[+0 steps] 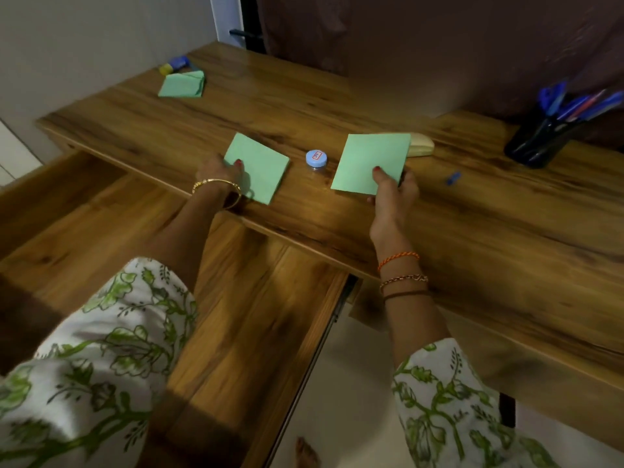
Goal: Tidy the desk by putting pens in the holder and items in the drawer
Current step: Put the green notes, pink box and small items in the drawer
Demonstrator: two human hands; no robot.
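Now my left hand [219,170] pinches one square green paper sheet [258,167] near the tabletop's [472,231] front edge. My right hand [393,189] grips another green sheet [369,160].

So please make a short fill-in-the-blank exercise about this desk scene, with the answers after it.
1. Each hand, left hand and right hand, holds a green ____.
2. The small jar between them has a ____ lid.
3. The pens stand in a dark holder on the desk's ____ side.
4. The drawer below the desk is ____.

Answers: paper; blue; right; open
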